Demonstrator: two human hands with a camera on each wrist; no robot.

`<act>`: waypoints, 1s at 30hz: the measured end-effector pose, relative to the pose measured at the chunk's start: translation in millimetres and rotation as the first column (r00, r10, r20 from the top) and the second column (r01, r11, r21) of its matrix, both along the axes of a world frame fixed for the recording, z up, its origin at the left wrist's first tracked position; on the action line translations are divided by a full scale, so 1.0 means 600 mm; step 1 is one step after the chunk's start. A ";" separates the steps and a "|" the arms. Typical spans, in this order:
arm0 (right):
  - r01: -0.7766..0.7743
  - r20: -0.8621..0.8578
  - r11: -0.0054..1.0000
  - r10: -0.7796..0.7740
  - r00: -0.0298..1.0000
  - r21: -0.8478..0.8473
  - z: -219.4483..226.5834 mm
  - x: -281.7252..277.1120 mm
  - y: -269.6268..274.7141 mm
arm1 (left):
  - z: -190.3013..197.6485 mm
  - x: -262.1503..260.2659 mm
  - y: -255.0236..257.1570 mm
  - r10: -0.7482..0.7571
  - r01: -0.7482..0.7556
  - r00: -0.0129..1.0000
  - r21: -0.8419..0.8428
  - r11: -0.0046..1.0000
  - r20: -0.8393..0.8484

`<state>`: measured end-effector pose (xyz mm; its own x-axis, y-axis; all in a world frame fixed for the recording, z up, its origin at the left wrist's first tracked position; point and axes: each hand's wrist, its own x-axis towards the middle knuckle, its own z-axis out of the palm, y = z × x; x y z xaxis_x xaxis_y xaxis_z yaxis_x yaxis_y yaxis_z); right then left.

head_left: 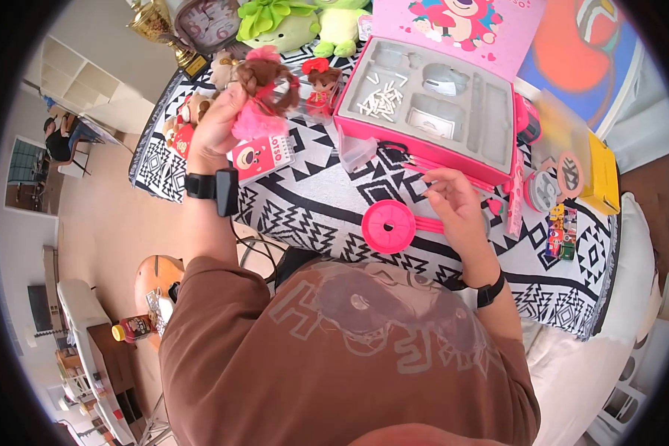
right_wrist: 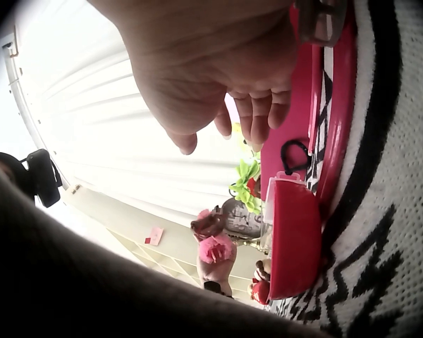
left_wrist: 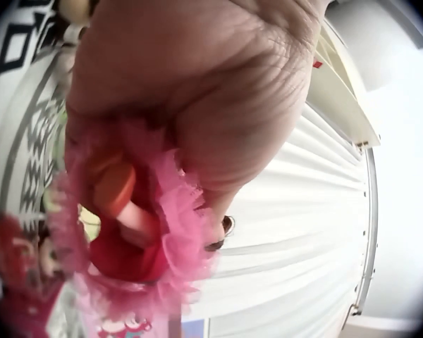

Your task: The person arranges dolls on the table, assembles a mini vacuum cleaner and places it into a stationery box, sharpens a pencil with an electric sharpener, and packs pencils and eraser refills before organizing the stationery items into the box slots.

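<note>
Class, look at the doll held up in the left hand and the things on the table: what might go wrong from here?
1. Lowering the doll could knock the smaller red-dressed doll beside it.
2. A bump to the open pink box might scatter its loose white pieces.
3. The right hand might nudge the nearby pink round dish.

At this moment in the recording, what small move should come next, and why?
Probably bring the right hand across to steady the doll. Only the left hand grips the doll, raised above the patterned cloth, while the right hand appears to hold nothing and hovers near the pink round dish.
</note>
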<state>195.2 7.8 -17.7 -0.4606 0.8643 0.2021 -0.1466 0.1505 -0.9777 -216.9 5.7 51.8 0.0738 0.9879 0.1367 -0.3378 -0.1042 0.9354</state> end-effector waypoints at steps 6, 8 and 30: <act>0.008 0.035 0.999 -0.009 0.999 0.033 -0.001 0.003 0.002 | -0.010 0.117 0.014 -0.201 0.195 0.969 0.057 0.979 0.147; -0.006 0.018 1.000 0.006 1.000 0.024 -0.002 0.004 0.003 | -0.016 0.143 0.017 -0.256 0.251 0.935 0.052 0.966 0.247; 0.061 -0.090 0.993 -0.052 0.995 0.103 0.018 0.017 -0.008 | -0.068 0.337 -0.012 -0.402 0.432 0.891 -0.123 0.893 0.213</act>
